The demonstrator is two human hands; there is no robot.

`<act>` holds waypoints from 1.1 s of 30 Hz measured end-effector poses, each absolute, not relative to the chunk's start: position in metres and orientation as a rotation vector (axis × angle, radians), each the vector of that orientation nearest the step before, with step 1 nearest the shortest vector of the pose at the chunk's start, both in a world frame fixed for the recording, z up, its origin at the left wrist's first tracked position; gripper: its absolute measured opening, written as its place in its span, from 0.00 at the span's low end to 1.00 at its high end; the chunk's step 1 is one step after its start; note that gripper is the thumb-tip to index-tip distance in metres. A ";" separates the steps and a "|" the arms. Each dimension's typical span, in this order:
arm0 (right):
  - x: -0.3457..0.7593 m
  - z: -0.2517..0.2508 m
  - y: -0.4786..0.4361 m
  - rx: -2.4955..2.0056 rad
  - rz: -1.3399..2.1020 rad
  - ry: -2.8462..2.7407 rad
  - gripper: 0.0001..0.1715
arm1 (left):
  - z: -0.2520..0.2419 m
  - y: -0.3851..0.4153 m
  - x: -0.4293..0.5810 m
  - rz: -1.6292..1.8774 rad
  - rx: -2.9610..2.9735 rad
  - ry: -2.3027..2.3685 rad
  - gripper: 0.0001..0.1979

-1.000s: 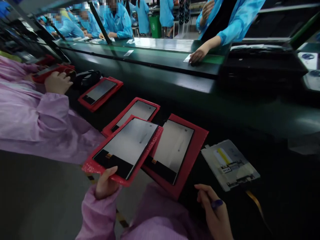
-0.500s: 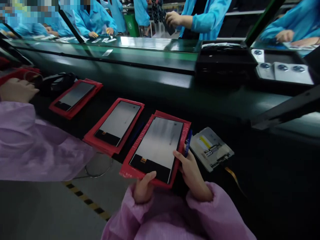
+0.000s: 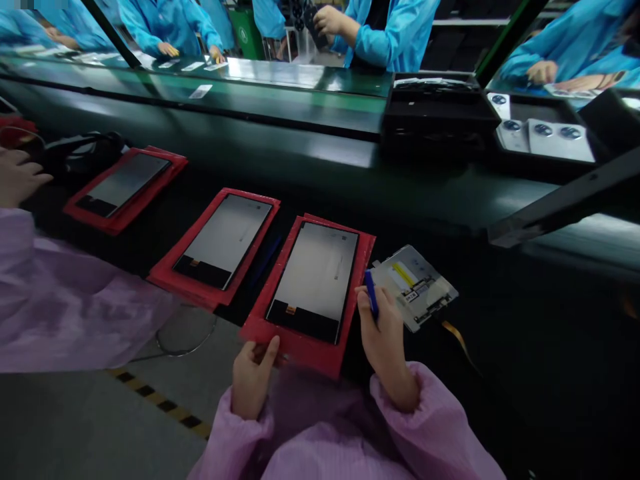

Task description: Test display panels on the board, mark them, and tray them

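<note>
Head view: the left hand (image 3: pixel 253 375) pinches the near edge of a red tray (image 3: pixel 320 353) between thumb and fingers — the tray lies on the dark bench, a grey screen panel (image 3: pixel 316 278) resting in it. The right hand (image 3: pixel 384 333), fingers curled around a blue pen (image 3: pixel 371 298), touches the tray's right edge. Just right lies a silver module (image 3: pixel 415 287); left, a second red tray (image 3: pixel 165 273).

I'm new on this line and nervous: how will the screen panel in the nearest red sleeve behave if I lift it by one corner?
The screen panel looks thin, flat and glossy, so probably stiff, light, fragile and slippery. Its red sleeve looks soft and may sag. The left hand grips its near edge.
</note>
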State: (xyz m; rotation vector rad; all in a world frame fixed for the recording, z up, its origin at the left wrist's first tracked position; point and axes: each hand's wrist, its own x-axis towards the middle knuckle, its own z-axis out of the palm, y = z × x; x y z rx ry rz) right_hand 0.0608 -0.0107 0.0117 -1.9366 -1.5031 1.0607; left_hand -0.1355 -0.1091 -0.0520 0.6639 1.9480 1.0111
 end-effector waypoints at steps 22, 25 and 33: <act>0.059 0.004 -0.048 -1.647 1.411 -1.423 0.35 | -0.032 -0.136 -0.147 0.598 0.939 1.499 0.33; 0.049 0.012 -0.067 -1.427 1.520 -1.613 0.33 | -0.014 -0.143 -0.135 0.800 1.256 1.335 0.24; 0.034 0.003 -0.083 -1.387 1.604 -1.800 0.39 | 0.009 -0.124 -0.097 0.862 1.589 1.224 0.18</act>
